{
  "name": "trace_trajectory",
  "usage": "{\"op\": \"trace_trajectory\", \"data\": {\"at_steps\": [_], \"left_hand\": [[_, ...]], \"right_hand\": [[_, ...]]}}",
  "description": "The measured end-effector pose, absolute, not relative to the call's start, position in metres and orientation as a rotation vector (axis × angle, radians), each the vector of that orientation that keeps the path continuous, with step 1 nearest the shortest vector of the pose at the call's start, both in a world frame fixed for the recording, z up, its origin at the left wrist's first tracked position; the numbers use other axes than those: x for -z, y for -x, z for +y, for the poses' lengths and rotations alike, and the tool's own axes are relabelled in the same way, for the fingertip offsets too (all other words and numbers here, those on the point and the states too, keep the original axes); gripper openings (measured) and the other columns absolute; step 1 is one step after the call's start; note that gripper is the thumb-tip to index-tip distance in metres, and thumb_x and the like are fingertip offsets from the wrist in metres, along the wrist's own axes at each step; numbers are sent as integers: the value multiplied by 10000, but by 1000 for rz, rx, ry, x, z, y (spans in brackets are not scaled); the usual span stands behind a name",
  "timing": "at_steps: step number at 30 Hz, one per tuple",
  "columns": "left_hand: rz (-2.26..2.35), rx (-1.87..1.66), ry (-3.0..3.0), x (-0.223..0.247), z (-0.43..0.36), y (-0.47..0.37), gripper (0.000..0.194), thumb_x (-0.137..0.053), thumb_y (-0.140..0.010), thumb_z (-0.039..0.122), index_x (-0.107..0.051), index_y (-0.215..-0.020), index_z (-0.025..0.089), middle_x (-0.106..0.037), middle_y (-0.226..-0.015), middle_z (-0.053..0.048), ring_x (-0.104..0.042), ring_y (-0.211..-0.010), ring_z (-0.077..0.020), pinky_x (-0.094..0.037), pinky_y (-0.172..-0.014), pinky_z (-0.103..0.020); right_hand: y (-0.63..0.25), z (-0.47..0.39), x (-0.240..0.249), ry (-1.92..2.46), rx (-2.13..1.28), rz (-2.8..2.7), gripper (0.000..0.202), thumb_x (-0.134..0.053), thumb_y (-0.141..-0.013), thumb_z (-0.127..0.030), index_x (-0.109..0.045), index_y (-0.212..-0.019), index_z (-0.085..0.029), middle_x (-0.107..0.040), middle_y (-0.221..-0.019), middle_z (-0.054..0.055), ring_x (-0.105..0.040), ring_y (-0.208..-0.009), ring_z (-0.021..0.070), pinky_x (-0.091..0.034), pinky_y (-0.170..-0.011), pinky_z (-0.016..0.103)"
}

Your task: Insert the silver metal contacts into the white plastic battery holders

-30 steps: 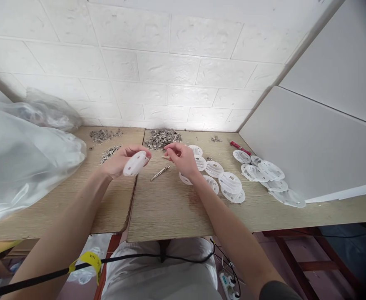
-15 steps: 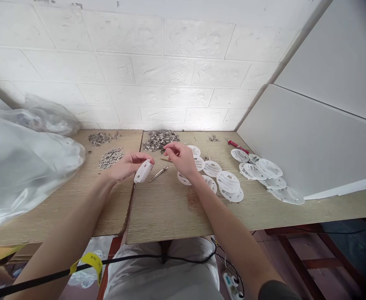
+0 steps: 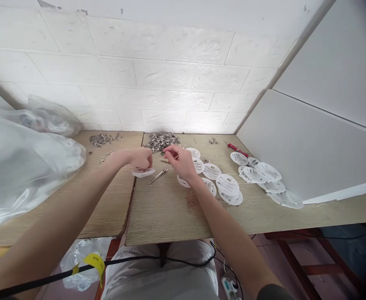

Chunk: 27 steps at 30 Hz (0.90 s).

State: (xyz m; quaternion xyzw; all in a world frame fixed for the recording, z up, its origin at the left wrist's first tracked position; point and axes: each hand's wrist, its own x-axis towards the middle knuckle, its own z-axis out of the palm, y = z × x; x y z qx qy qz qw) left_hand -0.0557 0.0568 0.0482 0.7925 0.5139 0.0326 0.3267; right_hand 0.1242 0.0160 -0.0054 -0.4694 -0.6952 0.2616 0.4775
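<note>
My left hand [image 3: 141, 158] is closed with its back turned up, over a white oval plastic disc [image 3: 143, 173] with slots. The disc is seen nearly edge-on just below the curled fingers. My right hand [image 3: 181, 160] is at the near edge of a heap of small metal pieces [image 3: 162, 141], thumb and fingertips pinched together; what they hold, if anything, is too small to make out. Metal tweezers [image 3: 158, 176] lie on the table between the hands. A thin light stick [image 3: 164, 161] shows beside my right fingertips.
Several white slotted discs [image 3: 227, 184] lie right of my right forearm, with more discs [image 3: 268, 171] by the grey panel. A red pen-like object [image 3: 237, 150] lies behind them. Smaller metal heaps [image 3: 100, 140] sit back left, near a large plastic bag [image 3: 26, 166].
My left hand has turned over, knuckles up, and moved slightly right; the disc has tipped from upright to nearly flat. My right hand has barely moved.
</note>
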Motion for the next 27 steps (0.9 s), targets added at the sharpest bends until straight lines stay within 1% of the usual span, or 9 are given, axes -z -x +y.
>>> {"op": "trace_trajectory", "data": {"at_steps": [2, 4, 7, 10, 12, 14, 17, 22, 27], "left_hand": [[1330, 345, -2167, -49, 60, 45, 172, -513, -406, 62, -482, -288, 182, -511, -388, -51, -427, -406, -159, -284, -462, -291], [1358, 479, -2244, -49, 60, 36, 191, -522, -422, 71, -464, -280, 185, -516, -392, -62, -426, -407, -158, -297, -465, -294], [1439, 530, -2301, -46, 55, 29, 192, -539, -452, 75, -481, -303, 182, -558, -430, -81, -494, -449, -180, -354, -483, -293], [1526, 489, -2358, -42, 47, 27, 131, -571, -483, 69, -552, -398, 166, -645, -568, -115, -583, -549, -214, -416, -523, -293], [1590, 433, -2396, -40, 40, 28, 98, -593, -505, 70, -637, -534, 152, -684, -687, -135, -623, -633, -232, -441, -547, -286], [1652, 381, -2414, -37, 32, 31, 177, -600, -538, 81, -694, -675, 143, -699, -792, -151, -647, -700, -247, -456, -566, -285], [1739, 312, -2455, -33, 19, 35, 239, -587, -586, 89, -719, -777, 141, -699, -881, -165, -663, -755, -282, -474, -591, -315], [1808, 222, -2550, -19, 3, 40, 274, -559, -652, 89, -729, -864, 124, -699, -842, -178, -668, -808, -325, -479, -661, -357], [1787, -5, -2517, -8, 2, 50, 225, -559, -654, 116, -727, -801, 143, -700, -795, -162, -654, -767, -294, -444, -659, -329]], "right_hand": [[-124, 16, 5, 1132, -678, -1670, 147, -509, -869, -224, -653, -890, -198, -705, -774, 17, -649, -701, 140, -517, -651, 271], [-124, 16, 3, 1115, -721, -1632, 147, -507, -869, -226, -651, -887, -200, -703, -769, 16, -655, -707, 142, -531, -656, 277], [-123, 15, 2, 1107, -757, -1602, 141, -511, -864, -229, -648, -878, -200, -700, -756, 17, -655, -705, 147, -546, -651, 283], [-123, 14, 2, 1100, -770, -1609, 142, -515, -864, -236, -650, -889, -200, -699, -754, 19, -653, -698, 147, -556, -658, 292], [-122, 14, 3, 1091, -778, -1612, 142, -520, -862, -239, -652, -892, -198, -697, -755, 22, -654, -703, 147, -559, -669, 297], [-121, 13, 4, 1087, -786, -1612, 144, -520, -862, -240, -654, -890, -194, -693, -749, 25, -655, -711, 148, -556, -677, 298], [-119, 13, 4, 1093, -784, -1627, 151, -515, -861, -238, -656, -886, -191, -689, -739, 25, -650, -703, 146, -543, -674, 292], [-119, 12, 5, 1081, -792, -1690, 163, -505, -858, -239, -655, -892, -183, -691, -733, 19, -633, -681, 139, -513, -648, 275], [-119, 12, 5, 1079, -800, -1721, 172, -504, -858, -249, -658, -899, -185, -689, -739, 12, -611, -650, 123, -499, -620, 257]]}}
